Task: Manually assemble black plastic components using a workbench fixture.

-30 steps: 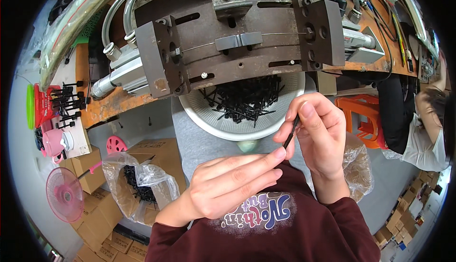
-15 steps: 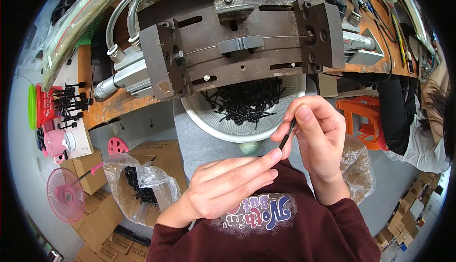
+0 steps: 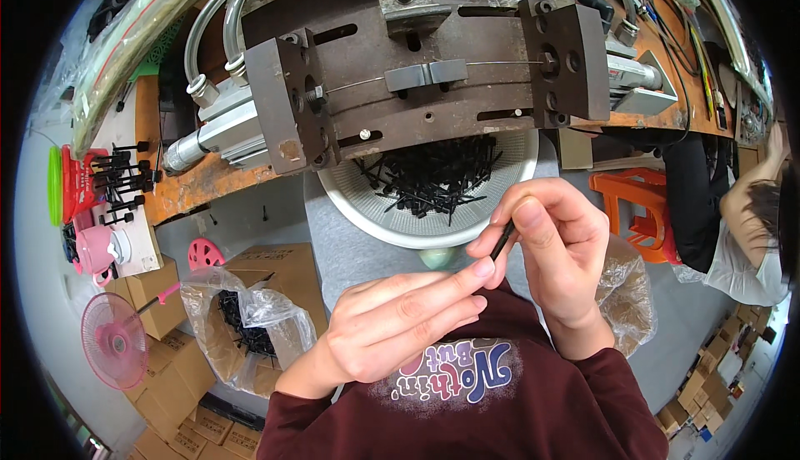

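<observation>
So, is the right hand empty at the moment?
No, the right hand pinches a thin black rod whose lower end points toward the left hand.

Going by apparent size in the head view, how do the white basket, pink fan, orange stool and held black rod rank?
1. White basket
2. Pink fan and orange stool: too close to rank
3. Held black rod

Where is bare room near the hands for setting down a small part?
Grey cloth shows bare between the white basket and the left hand. It is crowded inside the basket, heaped with black parts, and between the left hand and the right hand, where a black rod is held.
</observation>
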Demonstrator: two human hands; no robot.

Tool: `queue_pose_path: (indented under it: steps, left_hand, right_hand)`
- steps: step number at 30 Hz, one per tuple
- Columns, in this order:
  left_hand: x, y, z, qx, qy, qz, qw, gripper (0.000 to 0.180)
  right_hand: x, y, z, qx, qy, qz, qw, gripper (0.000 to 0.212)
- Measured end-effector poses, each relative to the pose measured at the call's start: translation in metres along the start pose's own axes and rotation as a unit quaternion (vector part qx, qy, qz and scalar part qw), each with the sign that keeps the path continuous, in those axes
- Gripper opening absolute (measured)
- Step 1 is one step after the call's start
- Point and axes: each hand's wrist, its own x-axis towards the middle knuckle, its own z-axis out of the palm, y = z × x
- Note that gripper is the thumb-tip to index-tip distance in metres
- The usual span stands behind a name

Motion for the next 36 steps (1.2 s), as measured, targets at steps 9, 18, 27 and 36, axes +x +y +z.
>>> queue_pose_path:
  steps: [9,18,27,36]
  left_hand:
    - [0.002,0.001,0.000,-0.003,0.000,-0.005,1.000,0.029]
    - [0.002,-0.001,0.000,0.002,0.013,-0.009,1.000,0.030]
    - [0.026,-0.004,-0.006,0.073,0.045,-0.062,0.994,0.033]
    - [0.057,-0.028,0.003,0.304,0.067,-0.041,0.949,0.028]
  right_hand:
    - [-0.002,0.002,0.001,0.003,0.005,-0.008,1.000,0.017]
    - [0.000,0.002,0.001,0.022,0.001,0.029,0.999,0.012]
    - [0.005,0.000,0.001,-0.066,0.033,0.072,0.995,0.017]
    - [-0.001,-0.006,-0.008,-0.326,0.058,-0.077,0.941,0.019]
